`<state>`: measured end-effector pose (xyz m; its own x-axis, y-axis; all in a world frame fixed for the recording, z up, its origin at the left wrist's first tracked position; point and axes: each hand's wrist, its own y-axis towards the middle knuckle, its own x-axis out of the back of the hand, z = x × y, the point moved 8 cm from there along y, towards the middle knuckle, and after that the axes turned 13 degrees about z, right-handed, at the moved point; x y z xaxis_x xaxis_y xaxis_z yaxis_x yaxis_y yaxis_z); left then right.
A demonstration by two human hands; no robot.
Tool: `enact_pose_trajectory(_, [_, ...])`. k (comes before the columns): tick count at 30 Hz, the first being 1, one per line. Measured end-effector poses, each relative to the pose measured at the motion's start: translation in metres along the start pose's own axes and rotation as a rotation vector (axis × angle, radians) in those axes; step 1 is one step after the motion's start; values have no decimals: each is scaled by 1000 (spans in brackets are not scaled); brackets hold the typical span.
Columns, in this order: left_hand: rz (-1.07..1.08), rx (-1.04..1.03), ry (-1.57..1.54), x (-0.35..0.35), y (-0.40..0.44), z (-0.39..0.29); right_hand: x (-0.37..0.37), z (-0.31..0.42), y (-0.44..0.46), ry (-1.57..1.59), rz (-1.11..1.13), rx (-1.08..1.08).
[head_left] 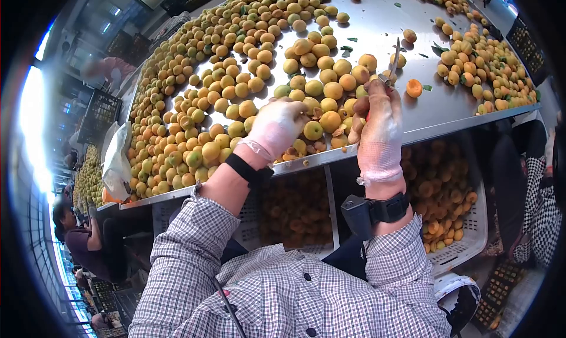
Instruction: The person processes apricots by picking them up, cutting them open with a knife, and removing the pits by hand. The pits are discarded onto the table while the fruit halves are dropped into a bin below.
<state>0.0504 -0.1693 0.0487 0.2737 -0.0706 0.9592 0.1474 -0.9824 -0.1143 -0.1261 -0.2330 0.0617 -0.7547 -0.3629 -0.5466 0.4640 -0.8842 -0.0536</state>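
Note:
My left hand, in a thin pale glove, is over the fruit near the table's front edge, its fingers curled; whatever they hold is hidden. To its right my right hand, gloved too, is closed round a knife whose blade points up and away. A dark reddish round thing shows beside its fingers, too unclear to name. Between the hands lie yellow-orange apricots and some torn fruit pieces at the edge. One apricot with an open, cut-looking top sits on the metal just right of my right hand.
The metal table carries a large apricot heap on the left and another on the right. Below its edge are crates of fruit. A white bag hangs at the left corner. Other people are at the left.

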Motion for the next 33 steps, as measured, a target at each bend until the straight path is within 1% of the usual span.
enact_pose_trajectory(1, [31, -61, -135, -4, 2, -10, 0, 1, 0, 2, -7, -4])
enact_pose_trajectory(2, [9, -139, -118, -10, 4, -20, 0, 1, 0, -1, -3, -6])
enact_pose_trajectory(4, [60, -142, 39, -20, 12, -37, -2, 1, 2, -58, 25, -1])
enact_pose_trajectory(5, [123, -130, 27, -27, 19, -38, 0, 0, 2, -60, 25, -1])
enact_pose_trajectory(6, [123, -132, 25, -28, 25, -38, 0, -3, 3, -67, 55, -12])
enact_pose_trajectory(8, [223, -119, 2, -36, 37, -35, 0, -5, 4, -75, 84, -22])
enact_pose_trajectory(10, [235, -100, -20, -29, 36, -35, -6, -6, 2, -135, 126, -59])
enact_pose_trajectory(12, [234, -45, -117, -20, 28, -26, -6, -7, 3, -165, 140, -70])
enact_pose_trajectory(13, [152, -10, -301, -6, 20, -22, -5, -9, 2, -195, 143, -85])
enact_pose_trajectory(14, [198, 79, -434, -1, 8, -13, -6, -8, -1, -186, 142, -84])
enact_pose_trajectory(16, [132, 126, -868, 2, -14, 9, -13, -11, -7, -229, 199, -160])
enact_pose_trajectory(17, [77, 121, -909, -2, -22, 20, -17, -17, -9, -218, 207, -163])
enact_pose_trajectory(18, [70, 130, -911, -3, -30, 20, -20, -22, -9, -219, 217, -169])
enact_pose_trajectory(20, [-3, 109, -810, 2, -40, 14, -20, -22, -9, -300, 166, -116])
enact_pose_trajectory(21, [35, 105, -667, 1, -38, 9, -17, -18, -10, -305, 127, -112])
enact_pose_trajectory(22, [25, 10, -541, 5, -35, -5, -14, -22, -6, -310, 130, -114])
enact_pose_trajectory(24, [126, -17, -387, 2, -21, -22, -2, -20, 8, -135, 79, 66])
enact_pose_trajectory(25, [126, -20, -388, 1, -12, -25, -1, -14, 5, -135, 46, 21])
enact_pose_trajectory(27, [135, -225, -74, 0, 6, -53, -1, -7, 2, -138, 30, 10])
enact_pose_trajectory(28, [138, -234, -75, -4, 19, -56, 1, -6, 1, -139, 18, -3])
enact_pose_trajectory(30, [427, -123, 84, -33, 42, -53, 4, -6, 1, -155, -2, -2])
enact_pose_trajectory(31, [501, -91, 121, -41, 48, -52, 5, -7, 2, -142, 7, 10])
enact_pose_trajectory(33, [484, -129, 104, -37, 52, -54, 4, -5, 2, -154, 24, -7])
